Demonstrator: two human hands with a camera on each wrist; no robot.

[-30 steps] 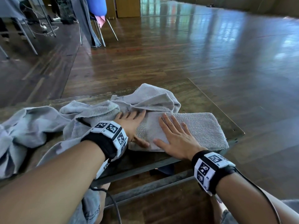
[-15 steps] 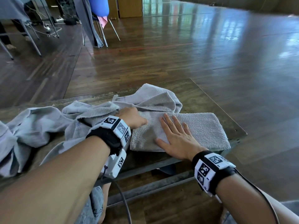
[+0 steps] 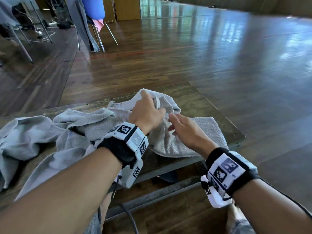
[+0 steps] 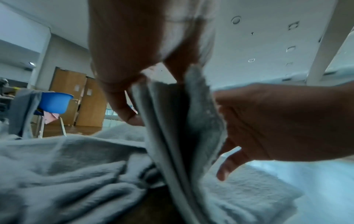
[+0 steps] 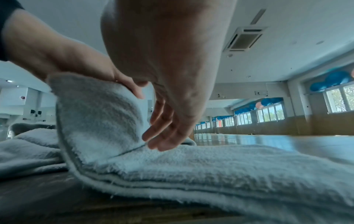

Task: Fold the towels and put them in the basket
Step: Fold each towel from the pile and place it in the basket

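Observation:
A grey folded towel [image 3: 207,132] lies at the table's right end. My left hand [image 3: 154,106] grips its left end and holds that end raised off the table, folded up toward the right. In the left wrist view the fingers [image 4: 122,109] curl round the towel's layered edge [image 4: 172,128]. My right hand [image 3: 171,126] hovers just above the towel's middle with relaxed, nearly straight fingers [image 5: 162,136], holding nothing. The right wrist view shows the lifted flap [image 5: 99,115] standing up under my left hand [image 5: 72,60]. No basket shows on the table.
A heap of crumpled grey towels [image 3: 33,137] covers the left part of the dark table [image 3: 202,102]. A blue tub [image 4: 55,103] sits on a chair at the far left, with grey cloth draped beside it. Polished wooden floor [image 3: 219,56] lies beyond.
Both hands lay flat on the towel before. My left hand has since taken hold of the towel's left end and lifted it rightward. My right hand has risen off the towel.

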